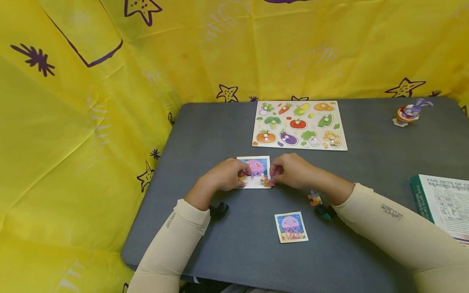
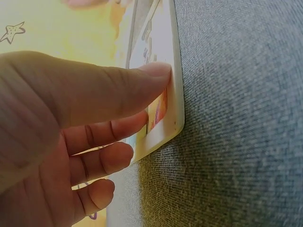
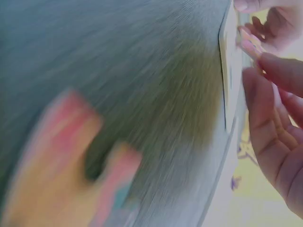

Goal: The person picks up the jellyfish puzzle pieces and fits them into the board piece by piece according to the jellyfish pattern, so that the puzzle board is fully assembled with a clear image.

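A jigsaw tray (image 1: 253, 184) lies on the table, its upper part showing a pink jellyfish and part of its lower area bare white. My left hand (image 1: 229, 174) rests at its left side, thumb extended onto the pale border and fingers loosely bent. Close to that thumb, an orange jigsaw piece (image 2: 160, 108) lies in the tray. At the lower right corner my right hand (image 1: 293, 171) pinches a pink and orange jigsaw piece (image 3: 250, 43) between thumb and finger, tilted above the tray. Another jigsaw piece (image 1: 314, 198) lies under the right forearm, blurred in the right wrist view.
Nearer me lies a jellyfish picture card (image 1: 292, 228). Behind the tray is a wooden vegetable puzzle board (image 1: 282, 143). A rabbit figurine (image 1: 408, 112) stands at the far right, and a green-and-white box (image 1: 445, 203) sits at the right edge. Yellow cloth (image 1: 205, 53) hangs behind the grey table (image 1: 212, 130).
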A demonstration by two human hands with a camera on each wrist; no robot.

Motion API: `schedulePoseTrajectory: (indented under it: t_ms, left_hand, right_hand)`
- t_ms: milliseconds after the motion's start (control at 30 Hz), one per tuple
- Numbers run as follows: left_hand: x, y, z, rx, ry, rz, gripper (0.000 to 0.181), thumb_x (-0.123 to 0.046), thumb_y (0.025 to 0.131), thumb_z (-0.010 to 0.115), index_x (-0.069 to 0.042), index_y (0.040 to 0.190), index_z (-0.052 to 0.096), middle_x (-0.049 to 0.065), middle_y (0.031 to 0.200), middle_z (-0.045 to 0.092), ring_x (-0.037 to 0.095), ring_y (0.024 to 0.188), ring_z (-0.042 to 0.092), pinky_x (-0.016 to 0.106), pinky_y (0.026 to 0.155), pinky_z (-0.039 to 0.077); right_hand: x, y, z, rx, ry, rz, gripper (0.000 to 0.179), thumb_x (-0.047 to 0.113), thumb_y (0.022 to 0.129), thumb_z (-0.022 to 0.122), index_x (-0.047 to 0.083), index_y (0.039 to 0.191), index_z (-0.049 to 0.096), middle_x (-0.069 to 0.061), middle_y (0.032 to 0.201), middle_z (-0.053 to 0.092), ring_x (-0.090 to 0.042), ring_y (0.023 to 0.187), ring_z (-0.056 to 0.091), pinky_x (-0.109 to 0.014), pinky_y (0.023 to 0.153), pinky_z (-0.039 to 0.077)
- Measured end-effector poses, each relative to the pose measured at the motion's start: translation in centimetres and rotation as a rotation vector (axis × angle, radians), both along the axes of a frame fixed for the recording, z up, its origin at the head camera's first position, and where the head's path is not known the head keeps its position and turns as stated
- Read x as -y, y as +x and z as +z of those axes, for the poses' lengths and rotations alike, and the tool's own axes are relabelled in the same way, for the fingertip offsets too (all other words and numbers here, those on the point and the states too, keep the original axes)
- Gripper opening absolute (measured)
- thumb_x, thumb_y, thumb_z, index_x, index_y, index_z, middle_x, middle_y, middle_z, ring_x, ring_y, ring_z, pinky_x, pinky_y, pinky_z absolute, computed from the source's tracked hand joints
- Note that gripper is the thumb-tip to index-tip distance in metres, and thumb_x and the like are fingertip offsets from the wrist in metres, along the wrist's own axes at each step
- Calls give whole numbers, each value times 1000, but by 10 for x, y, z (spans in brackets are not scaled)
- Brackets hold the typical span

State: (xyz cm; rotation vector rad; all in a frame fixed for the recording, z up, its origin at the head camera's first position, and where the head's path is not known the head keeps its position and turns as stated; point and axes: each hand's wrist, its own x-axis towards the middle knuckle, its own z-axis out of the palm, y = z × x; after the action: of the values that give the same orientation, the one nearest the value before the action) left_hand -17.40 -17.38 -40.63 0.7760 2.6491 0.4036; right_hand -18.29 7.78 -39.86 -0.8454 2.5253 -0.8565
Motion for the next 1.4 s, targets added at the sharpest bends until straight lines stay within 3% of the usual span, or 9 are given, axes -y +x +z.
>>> schedulePoseTrajectory:
  t_ms: [233,433,800,1200,1400]
  left_hand:
    - [-1,-1,2,20,10,-13,26,-16,86,81,-13,111,72,3,95,66,17,90,56,34,87,46]
    - [0,-3,4,52,17,-15,29,-14,86,81,-12,114,73,3,97,68,17,90,58,33,88,47]
    - [-4,-9,2,37,24,4,13,-14,95,69,-15,106,74,0,90,68,16,83,58,31,80,47]
    - [-7,-8,0,-15,5,87,11,-13,89,76,-15,98,71,-3,76,60,14,73,56,29,70,44]
    - [-9,-7,2,-10,-58,58,12,-14,91,73,-15,102,70,-1,84,63,18,82,57,33,77,47]
  right_hand:
    - [35,-13,-4,43,-15,8,12,16,83,84,13,79,74,4,67,67,-9,64,57,-26,62,45]
    - [46,-15,-9,44,19,30,8,12,81,82,12,78,74,4,67,65,-10,64,57,-24,59,44]
    - [48,-20,-7,28,100,29,4,14,83,78,13,80,77,4,72,68,-14,70,60,-27,63,47]
    - [50,-24,-13,45,152,-21,12,16,84,80,15,74,74,2,70,66,-17,70,59,-28,61,44]
    - [42,-19,-5,1,157,-6,9,17,84,79,16,77,73,1,72,64,-17,71,57,-30,63,44]
